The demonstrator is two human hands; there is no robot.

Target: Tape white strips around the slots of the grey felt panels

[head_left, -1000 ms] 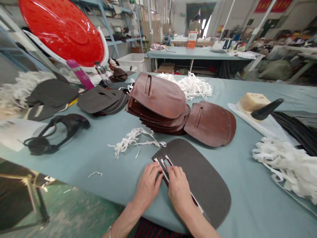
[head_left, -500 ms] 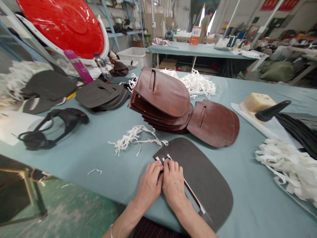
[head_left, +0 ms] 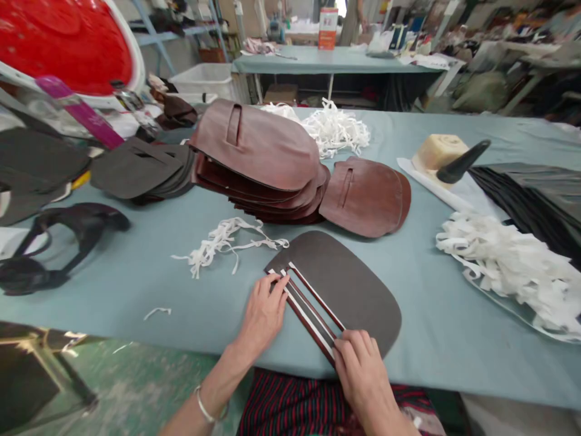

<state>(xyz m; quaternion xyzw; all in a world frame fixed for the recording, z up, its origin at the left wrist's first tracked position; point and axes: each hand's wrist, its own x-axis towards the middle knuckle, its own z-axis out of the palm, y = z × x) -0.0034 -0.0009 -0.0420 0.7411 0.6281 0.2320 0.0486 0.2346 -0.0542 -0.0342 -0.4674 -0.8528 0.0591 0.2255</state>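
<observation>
A dark grey rounded panel (head_left: 349, 290) lies flat near the table's front edge, with white tape strips (head_left: 308, 306) running along a brown-edged slot in it. My left hand (head_left: 263, 312) rests flat on the panel's far left corner, fingertips on the strips' upper end. My right hand (head_left: 363, 375) presses on the strips' near end at the table edge, fingers bent down onto them.
A stack of brown leather panels (head_left: 258, 157) and a single one (head_left: 367, 197) lie behind. Loose white strips (head_left: 227, 239) lie left of the panel, a larger pile (head_left: 512, 269) on the right. Dark panels (head_left: 140, 172) and a black strap piece (head_left: 54, 242) sit at left.
My hands were side by side at the slot's upper end; my right hand has slid down the strips to the near end. The view has tilted downward.
</observation>
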